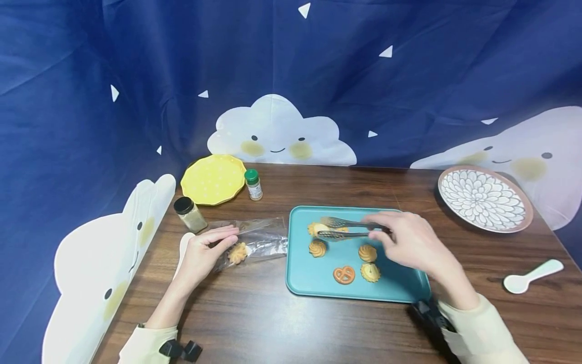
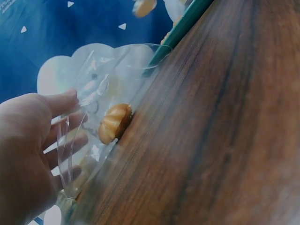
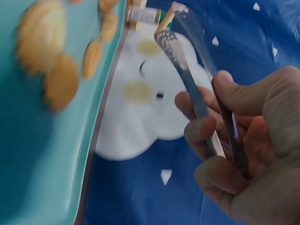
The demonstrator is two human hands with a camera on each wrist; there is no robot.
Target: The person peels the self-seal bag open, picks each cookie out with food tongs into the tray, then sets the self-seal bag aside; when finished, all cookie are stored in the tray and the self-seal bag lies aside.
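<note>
My left hand (image 1: 205, 253) holds a clear plastic bag (image 1: 268, 240), its thumb and fingers at the bag's left end. Inside the bag lies one ridged, flower-shaped cookie (image 2: 115, 123). My right hand (image 1: 409, 240) grips metal tongs (image 1: 347, 233) with perforated tips, raised over the left back part of a teal tray (image 1: 309, 283). Between the tong tips is a pale cookie (image 1: 317, 229), seen edge-on in the right wrist view. On the tray, swirl cookies (image 1: 317, 248), a cream-topped cookie (image 1: 370, 272) and a pretzel (image 1: 344, 275) lie nearer the front.
Behind the bag stand a black-lidded jar (image 1: 193, 217), a green-capped seasoning bottle (image 1: 254, 187) and a yellow plate (image 1: 213, 179). A white spoon (image 1: 183, 247) lies partly behind my left hand. To the right are a flower-patterned plate (image 1: 484, 199) and a pale green spoon (image 1: 532, 276).
</note>
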